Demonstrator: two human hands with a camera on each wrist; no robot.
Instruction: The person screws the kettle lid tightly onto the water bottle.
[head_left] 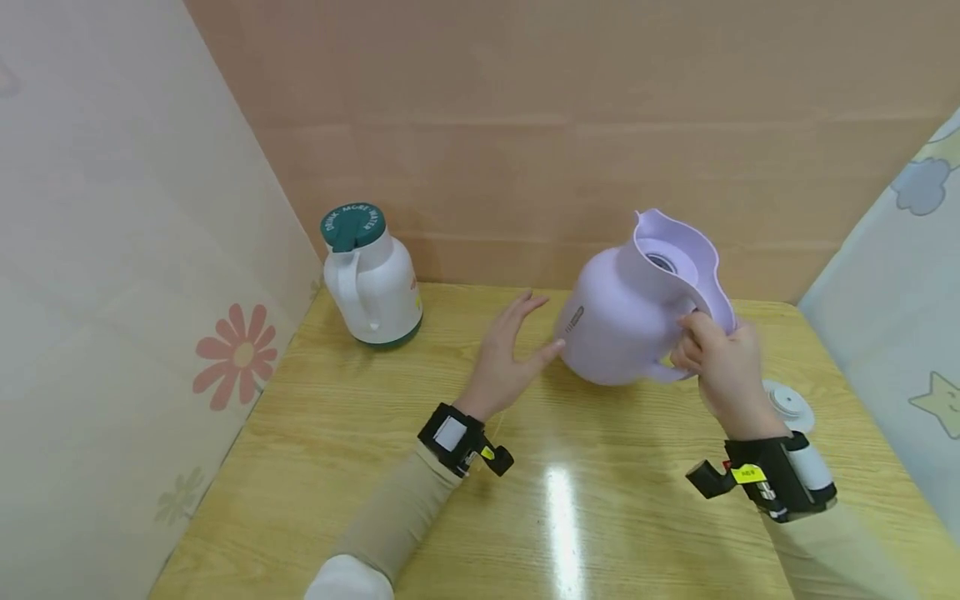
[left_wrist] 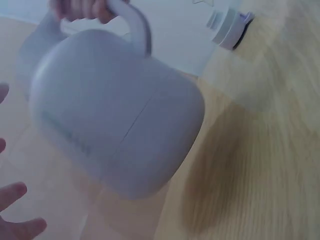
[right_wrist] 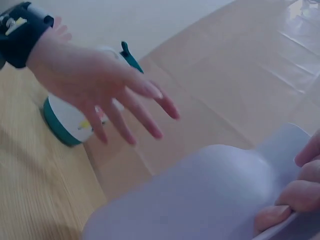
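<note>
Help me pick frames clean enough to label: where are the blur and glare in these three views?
Head view: sharp, with a bright glare streak on the table near the camera. Left wrist view: the lilac jug and the wood grain are smeared by motion. Right wrist view: the left hand is fairly clear, while the jug and the right hand gripping its handle are soft and close up.

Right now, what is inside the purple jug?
The purple jug has no lid on, and its top shows a pale inner neck with a dark hole. Whatever is deeper inside is hidden by its walls.
</note>
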